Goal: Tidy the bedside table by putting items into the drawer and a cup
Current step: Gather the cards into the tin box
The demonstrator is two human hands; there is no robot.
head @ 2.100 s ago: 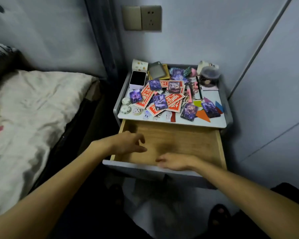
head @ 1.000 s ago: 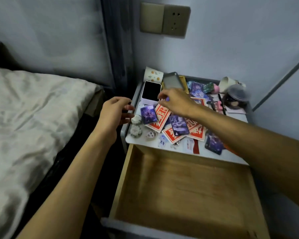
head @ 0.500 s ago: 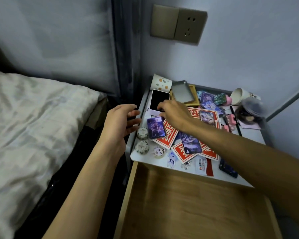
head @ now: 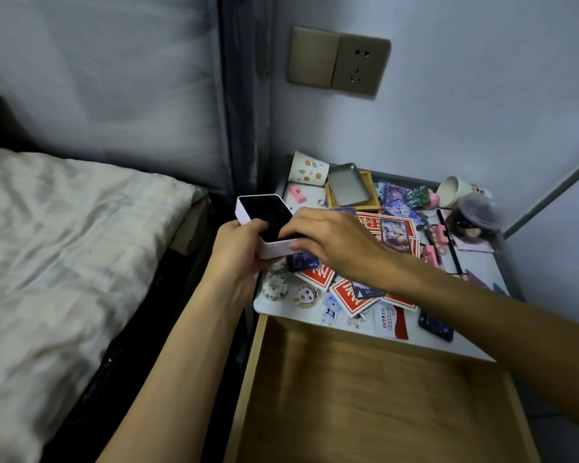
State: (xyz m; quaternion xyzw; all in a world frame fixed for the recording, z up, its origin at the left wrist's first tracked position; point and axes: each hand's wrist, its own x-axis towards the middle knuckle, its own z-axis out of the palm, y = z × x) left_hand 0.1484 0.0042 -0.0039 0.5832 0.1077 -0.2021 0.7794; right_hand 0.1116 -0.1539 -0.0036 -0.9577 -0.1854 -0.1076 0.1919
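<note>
Together the left grip [head: 244, 242] and right grip [head: 328, 238] clasp the box [head: 264, 212] from either side, holding it over the left edge of the cluttered bench [head: 465, 344], probably to carry it level into the open drawer [head: 364, 396] nearer.

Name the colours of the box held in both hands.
The box is black on its upper face with pale lilac-white sides; head view.

White black-topped box [head: 264, 213] tilts aloft over bedside table [head: 480, 262] left edge.
</note>
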